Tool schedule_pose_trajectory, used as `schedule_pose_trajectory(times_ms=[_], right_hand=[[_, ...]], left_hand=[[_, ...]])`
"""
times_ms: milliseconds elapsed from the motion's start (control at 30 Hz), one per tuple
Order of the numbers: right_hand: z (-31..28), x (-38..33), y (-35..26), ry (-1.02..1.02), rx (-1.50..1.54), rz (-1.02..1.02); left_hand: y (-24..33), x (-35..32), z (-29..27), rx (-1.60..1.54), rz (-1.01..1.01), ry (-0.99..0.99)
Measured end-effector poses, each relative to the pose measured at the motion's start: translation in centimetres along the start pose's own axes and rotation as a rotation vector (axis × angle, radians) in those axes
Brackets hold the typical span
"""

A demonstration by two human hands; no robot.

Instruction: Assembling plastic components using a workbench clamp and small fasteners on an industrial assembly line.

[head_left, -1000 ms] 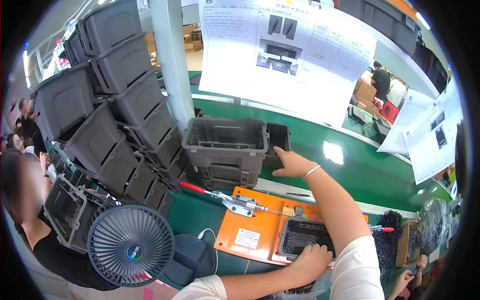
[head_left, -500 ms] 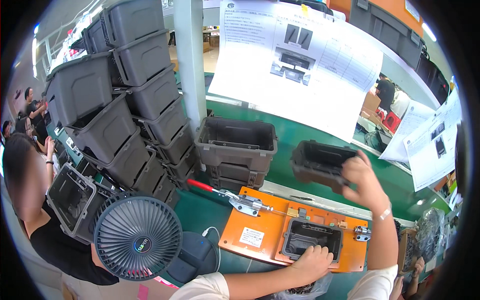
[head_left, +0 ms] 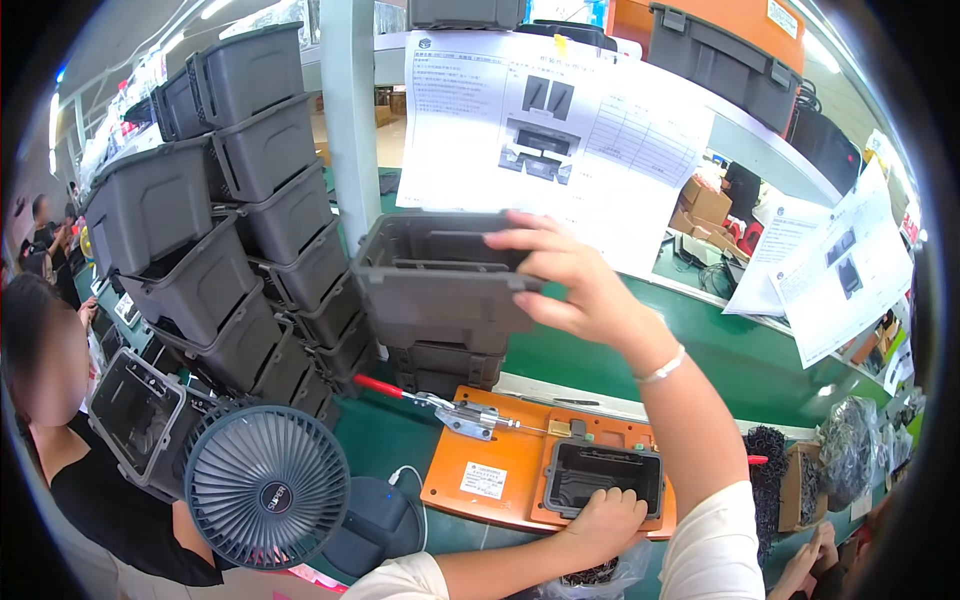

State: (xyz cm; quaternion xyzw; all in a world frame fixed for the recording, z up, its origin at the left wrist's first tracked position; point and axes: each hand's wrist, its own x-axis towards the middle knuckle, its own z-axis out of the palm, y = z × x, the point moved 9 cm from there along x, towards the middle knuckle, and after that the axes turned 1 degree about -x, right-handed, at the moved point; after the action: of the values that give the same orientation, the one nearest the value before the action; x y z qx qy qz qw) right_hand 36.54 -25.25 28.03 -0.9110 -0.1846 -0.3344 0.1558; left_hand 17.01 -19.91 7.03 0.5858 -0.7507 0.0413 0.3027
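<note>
My right hand (head_left: 565, 280) grips the right end of a dark grey plastic box (head_left: 440, 300), fingers over its rim and thumb outside. That box is at the top of a short stack and slightly blurred; whether it rests on the boxes beneath cannot be told. Nearer me, a smaller dark grey box (head_left: 595, 460) sits open side up in an orange fixture (head_left: 450, 480). My left hand (head_left: 605, 525) lies closed at this smaller box's near rim; what is under its curled fingers is hidden. A toggle clamp (head_left: 470, 415) with a red handle is mounted on the fixture's left part.
Tall stacks of grey boxes (head_left: 250, 140) rise at the left. A round fan (head_left: 268, 490) stands in front of them. A clear bag of small dark parts (head_left: 590, 575) lies below my left hand. Paper sheets (head_left: 460, 130) hang behind. A person in black sits at far left.
My right hand has swung left from the green shelf to the stack. The box it held at the right no longer shows there. My left hand stays at the fixture; the view has shifted slightly.
</note>
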Motion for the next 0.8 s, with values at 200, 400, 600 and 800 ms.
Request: schedule_pose_trajectory(times_ms=[200, 400, 600, 800], right_hand=[[2.0, 0.3, 2.8, -0.009, 0.059, 0.119], [1.6, 0.2, 2.4, -0.006, -0.059, 0.086], [1.7, 0.8, 3.5, 0.014, -0.01, 0.18], [0.8, -0.5, 3.2, 0.099, 0.002, 0.147]], left_hand=[[-0.1, 0.0, -0.1, 0.008, -0.012, 0.005], [-0.2, -0.1, 0.0, 0.013, -0.023, -0.009], [-0.3, 0.0, 0.3, -0.022, -0.03, -0.024], [-0.3, -0.1, 0.6, -0.031, -0.044, -0.023]])
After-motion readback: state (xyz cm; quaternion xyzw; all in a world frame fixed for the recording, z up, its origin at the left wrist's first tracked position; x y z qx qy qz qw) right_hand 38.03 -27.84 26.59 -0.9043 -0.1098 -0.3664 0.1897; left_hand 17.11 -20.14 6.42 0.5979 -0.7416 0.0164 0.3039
